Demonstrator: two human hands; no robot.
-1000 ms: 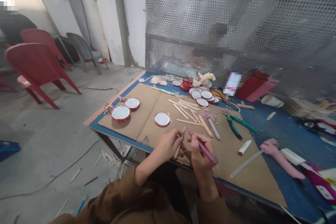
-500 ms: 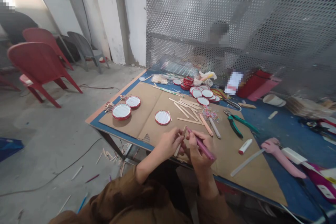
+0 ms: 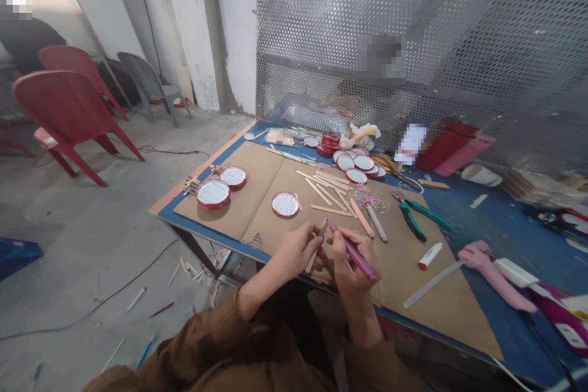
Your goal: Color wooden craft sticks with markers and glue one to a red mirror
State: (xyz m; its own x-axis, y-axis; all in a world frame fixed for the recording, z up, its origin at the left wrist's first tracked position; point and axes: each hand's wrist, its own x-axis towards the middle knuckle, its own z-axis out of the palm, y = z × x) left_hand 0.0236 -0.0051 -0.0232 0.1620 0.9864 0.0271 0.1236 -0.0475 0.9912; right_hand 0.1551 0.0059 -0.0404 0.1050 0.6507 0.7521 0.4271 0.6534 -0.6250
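Note:
My left hand (image 3: 299, 249) is closed around a wooden craft stick (image 3: 311, 261), held at a slant just above the front of the cardboard. My right hand (image 3: 353, 257) grips a purple marker (image 3: 361, 259), its tip close to the stick's upper end; whether they touch I cannot tell. Just beyond my hands lies a red-rimmed round lid (image 3: 285, 203) with a white face and a thin stick piece at its side. Several loose craft sticks (image 3: 328, 184) are scattered farther back. A peach marker (image 3: 362, 218) and a grey marker (image 3: 377, 223) rest beside a pile of small rubber bands (image 3: 369, 198).
Cardboard (image 3: 257, 165) covers much of the blue table (image 3: 519, 220). Two lids with sticks attached (image 3: 214, 194) sit at the left. More lids (image 3: 357, 176) are piled behind. Pliers (image 3: 416, 217), a white glue stick or marker (image 3: 430, 256) and a pink glue gun (image 3: 498, 275) lie right.
My hands keep nearly the same pose, with the stick and purple marker still in them. The view has shifted very slightly.

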